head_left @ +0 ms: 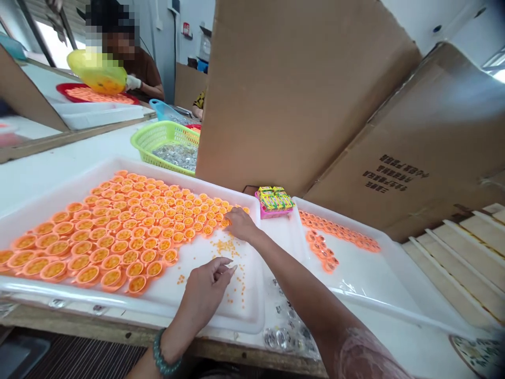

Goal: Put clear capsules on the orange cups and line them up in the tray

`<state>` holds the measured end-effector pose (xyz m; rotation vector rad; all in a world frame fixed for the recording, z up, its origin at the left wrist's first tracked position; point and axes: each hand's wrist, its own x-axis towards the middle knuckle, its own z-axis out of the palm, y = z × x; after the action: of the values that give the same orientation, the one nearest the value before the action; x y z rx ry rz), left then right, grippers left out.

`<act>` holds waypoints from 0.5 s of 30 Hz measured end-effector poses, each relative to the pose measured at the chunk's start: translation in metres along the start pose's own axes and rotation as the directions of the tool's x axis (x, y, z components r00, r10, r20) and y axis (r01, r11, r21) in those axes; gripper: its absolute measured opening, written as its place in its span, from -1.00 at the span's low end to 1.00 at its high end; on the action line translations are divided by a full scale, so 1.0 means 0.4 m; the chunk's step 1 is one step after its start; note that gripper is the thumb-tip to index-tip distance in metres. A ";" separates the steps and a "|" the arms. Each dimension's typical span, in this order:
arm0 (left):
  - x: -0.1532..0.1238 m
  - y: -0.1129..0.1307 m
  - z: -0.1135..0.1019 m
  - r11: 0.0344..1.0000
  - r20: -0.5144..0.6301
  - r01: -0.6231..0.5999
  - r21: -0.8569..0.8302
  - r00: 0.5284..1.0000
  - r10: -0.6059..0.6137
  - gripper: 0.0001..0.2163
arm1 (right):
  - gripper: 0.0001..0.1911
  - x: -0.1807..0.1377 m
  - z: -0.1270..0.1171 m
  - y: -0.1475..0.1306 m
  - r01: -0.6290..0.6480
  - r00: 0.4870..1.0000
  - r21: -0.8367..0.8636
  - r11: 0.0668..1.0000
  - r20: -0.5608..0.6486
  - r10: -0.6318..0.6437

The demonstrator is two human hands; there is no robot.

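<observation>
A large white tray (252, 316) holds rows of small orange cup-shaped plastic pieces (136, 285), each with yellow-orange bits inside. My right hand (241, 225) reaches across to the tray's far right corner, its fingertips closed around one of these cups at the end of the rows. Over the bare front part of the tray hovers my left hand (207, 289), thumb and fingers drawn together; whatever they pinch is too small to make out. Loose orange beads (225, 246) lie scattered on the tray floor between and beside both hands.
On the right, a second white tray (379, 289) carries orange pieces (339, 230). Small yellow-green packs (276, 199) sit between the trays. Clear round parts (282, 337) lie near the table edge. Tall cardboard (300, 95) blocks the back; a green basket (152, 155) and a co-worker (148, 73) are behind left.
</observation>
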<state>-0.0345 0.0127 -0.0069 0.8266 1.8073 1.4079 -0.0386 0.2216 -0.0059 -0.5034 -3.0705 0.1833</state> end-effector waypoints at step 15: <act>0.028 0.010 -0.028 0.621 -0.054 0.051 -0.782 0.987 -0.149 -0.63 | -0.72 -0.231 -0.027 -0.152 0.255 0.903 0.414 0.874 -0.426 -0.061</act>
<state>-0.0500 0.0167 -0.0028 0.1670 1.0659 1.9550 0.0301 0.1361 0.0117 -0.2163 -2.5218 0.6912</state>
